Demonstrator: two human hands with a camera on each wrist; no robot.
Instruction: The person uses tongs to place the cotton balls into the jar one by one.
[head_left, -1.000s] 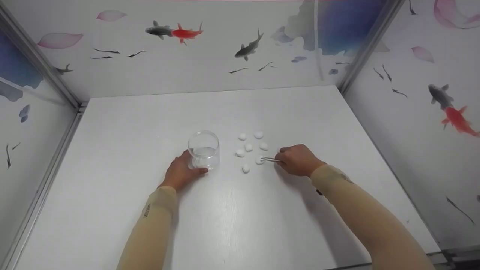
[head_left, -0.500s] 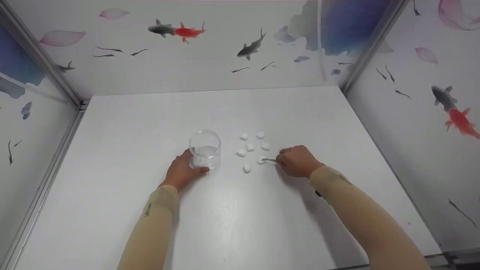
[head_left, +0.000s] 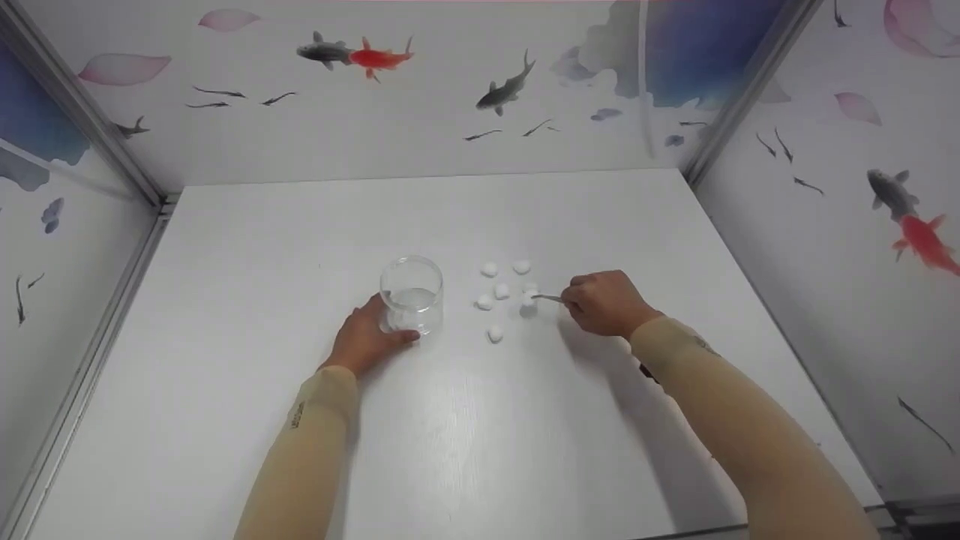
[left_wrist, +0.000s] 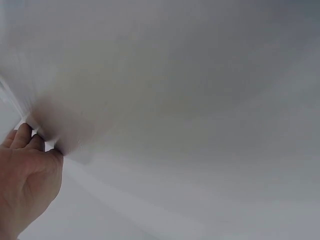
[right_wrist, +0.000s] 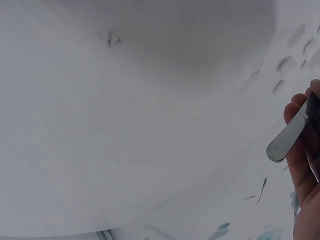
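A clear glass cup (head_left: pixel 412 289) stands upright on the white table, with some white showing low inside it. My left hand (head_left: pixel 367 337) holds it from the left side, thumb at the front; in the left wrist view the same hand (left_wrist: pixel 30 175) has its fingers bent. My right hand (head_left: pixel 611 304) grips metal tweezers (head_left: pixel 551 298). At their tips is a white cotton ball (head_left: pixel 528 305), overlapping another cotton ball (head_left: pixel 531 288) behind it. In the right wrist view the tweezers' rounded back end (right_wrist: pixel 285 145) sticks out of the fingers.
Several more cotton balls lie loosely grouped between the hands, among them a near cotton ball (head_left: pixel 495 334) and a far cotton ball (head_left: pixel 521 267). Printed panels with fish, such as the back panel (head_left: pixel 420 142), enclose the white table (head_left: pixel 465 450) at the back and sides.
My right hand has moved away from me, and the cotton ball at the tweezers' tips has shifted with it from its former spot. My left hand keeps holding the cup.
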